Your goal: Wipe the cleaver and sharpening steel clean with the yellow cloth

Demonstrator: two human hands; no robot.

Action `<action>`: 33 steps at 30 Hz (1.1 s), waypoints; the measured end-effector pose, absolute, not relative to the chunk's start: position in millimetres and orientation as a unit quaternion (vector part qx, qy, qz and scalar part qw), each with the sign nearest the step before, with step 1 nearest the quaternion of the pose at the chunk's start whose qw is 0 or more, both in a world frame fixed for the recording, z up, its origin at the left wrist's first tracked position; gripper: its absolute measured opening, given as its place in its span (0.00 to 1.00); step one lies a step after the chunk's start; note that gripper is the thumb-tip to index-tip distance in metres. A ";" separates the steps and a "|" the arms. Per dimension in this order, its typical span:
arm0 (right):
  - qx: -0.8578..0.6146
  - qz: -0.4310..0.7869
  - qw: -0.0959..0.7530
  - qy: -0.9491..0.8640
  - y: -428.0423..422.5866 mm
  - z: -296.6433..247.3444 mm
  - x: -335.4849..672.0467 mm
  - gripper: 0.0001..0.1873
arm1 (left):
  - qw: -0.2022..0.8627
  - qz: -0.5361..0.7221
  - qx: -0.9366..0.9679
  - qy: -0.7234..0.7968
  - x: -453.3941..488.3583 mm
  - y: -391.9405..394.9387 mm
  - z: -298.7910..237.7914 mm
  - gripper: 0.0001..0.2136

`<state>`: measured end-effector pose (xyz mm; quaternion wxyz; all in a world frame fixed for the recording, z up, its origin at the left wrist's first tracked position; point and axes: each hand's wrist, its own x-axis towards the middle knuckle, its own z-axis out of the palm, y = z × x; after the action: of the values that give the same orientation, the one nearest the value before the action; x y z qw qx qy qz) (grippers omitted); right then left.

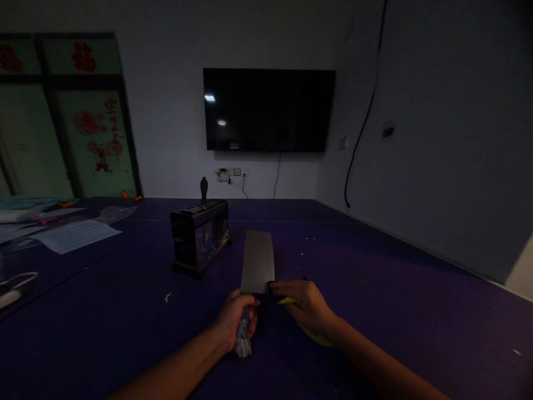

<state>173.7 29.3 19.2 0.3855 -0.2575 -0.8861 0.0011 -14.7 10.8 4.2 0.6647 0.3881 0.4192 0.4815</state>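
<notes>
A cleaver (258, 261) points away from me, its broad grey blade turned up toward the camera. My left hand (235, 319) is closed round its handle (242, 344), which looks wrapped in clear or greyish plastic. At the blade's lower right edge, my right hand (306, 305) grips a dark and yellow cloth (318, 336), and its fingertips press the cloth against the blade. Most of the cloth is hidden under the palm. To the left stands a dark knife block (185, 244) with shiny sides, and a black handle (204, 189) sticks up out of its top.
The dark purple tabletop (333, 250) carries small white scraps. Papers (77, 236) and clear plastic (116, 214) lie at the left, near a white object with a cord (16, 291). Behind are a wall-mounted television (268, 111) and a hanging black cable (362, 133).
</notes>
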 end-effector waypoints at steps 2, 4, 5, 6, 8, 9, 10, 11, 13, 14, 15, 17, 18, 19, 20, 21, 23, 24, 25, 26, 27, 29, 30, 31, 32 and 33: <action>-0.275 0.002 0.400 -0.874 31.9 18.5 175.6 0.24 | 0.667 0.475 0.395 0.416 -14.8 9.6 4.3 0.08; -0.285 0.001 0.414 -0.864 34.3 16.8 176.7 0.23 | 0.671 0.468 0.396 0.417 -14.8 9.3 4.4 0.08; -0.286 0.001 0.418 -0.862 35.1 15.8 176.8 0.22 | 0.673 0.467 0.393 0.418 -14.9 9.6 4.4 0.08; -0.285 0.002 0.420 -0.861 35.5 15.0 176.5 0.22 | 0.676 0.467 0.387 0.418 -15.0 10.1 4.3 0.08; -0.281 0.005 0.415 -0.865 34.8 14.0 175.0 0.24 | 0.681 0.470 0.376 0.417 -15.3 11.6 3.7 0.07; -0.277 0.007 0.410 -0.869 33.9 14.0 174.1 0.24 | 0.682 0.473 0.372 0.416 -15.5 12.6 3.3 0.07; -0.271 0.010 0.404 -0.874 32.7 14.4 173.0 0.25 | 0.683 0.475 0.369 0.415 -15.7 13.5 2.7 0.07; -0.262 0.010 0.398 -0.879 31.2 15.0 172.1 0.25 | 0.683 0.476 0.367 0.416 -15.9 14.3 2.2 0.07; -0.244 0.003 0.391 -0.887 28.4 16.7 170.5 0.25 | 0.682 0.477 0.367 0.415 -16.2 15.5 1.1 0.07; -0.238 -0.003 0.389 -0.890 27.3 17.3 170.0 0.24 | 0.682 0.477 0.367 0.415 -16.3 15.9 0.6 0.07; -0.235 -0.009 0.387 -0.892 26.5 17.8 169.7 0.24 | 0.682 0.477 0.369 0.414 -16.3 16.3 0.3 0.07; -0.237 -0.018 0.383 -0.893 26.1 18.0 169.7 0.24 | 0.681 0.475 0.372 0.415 -16.3 16.7 -0.2 0.07; -0.239 -0.020 0.381 -0.893 26.4 17.7 169.9 0.24 | 0.680 0.474 0.374 0.416 -16.4 16.8 -0.3 0.07; -0.241 -0.021 0.381 -0.892 26.9 17.4 170.1 0.23 | 0.679 0.472 0.376 0.417 -16.5 16.9 -0.3 0.07; -0.243 -0.022 0.381 -0.892 27.5 17.0 170.4 0.23 | 0.678 0.471 0.378 0.418 -16.6 16.9 -0.1 0.07; -0.244 -0.022 0.382 -0.891 28.1 16.7 170.8 0.23 | 0.678 0.470 0.380 0.418 -16.7 16.8 0.1 0.07; -0.248 -0.022 0.381 -0.891 29.4 16.4 172.0 0.24 | 0.677 0.468 0.384 0.419 -16.8 16.0 0.8 0.07; -0.251 -0.021 0.379 -0.890 30.0 16.4 172.8 0.24 | 0.678 0.465 0.386 0.419 -16.8 15.4 1.2 0.07; -0.256 -0.020 0.380 -0.889 30.8 16.4 173.8 0.24 | 0.679 0.462 0.387 0.419 -16.7 14.6 1.5 0.08; -0.263 -0.019 0.382 -0.886 31.7 16.3 175.1 0.24 | 0.679 0.460 0.389 0.420 -16.5 13.7 1.7 0.08; -0.269 -0.019 0.388 -0.881 32.8 16.1 176.5 0.23 | 0.678 0.457 0.392 0.421 -16.3 12.8 1.8 0.08; -0.280 -0.021 0.406 -0.870 35.9 15.4 179.8 0.22 | 0.675 0.451 0.403 0.422 -15.8 11.2 1.6 0.09; -0.284 -0.024 0.417 -0.863 37.8 14.9 181.5 0.22 | 0.674 0.448 0.410 0.421 -15.6 10.6 1.4 0.09; -0.288 -0.028 0.426 -0.857 39.7 14.4 183.2 0.23 | 0.674 0.444 0.417 0.419 -15.5 10.1 1.3 0.09; -0.292 -0.032 0.432 -0.853 41.5 13.9 184.6 0.23 | 0.674 0.439 0.425 0.415 -15.4 9.7 1.2 0.09; -0.298 -0.037 0.435 -0.849 43.1 13.4 185.7 0.25 | 0.674 0.436 0.432 0.412 -15.3 9.4 1.3 0.08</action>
<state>185.7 43.1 13.4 0.4354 -0.2981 -0.8487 -0.0367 -15.3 9.4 1.3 0.6740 0.4317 0.4119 0.4356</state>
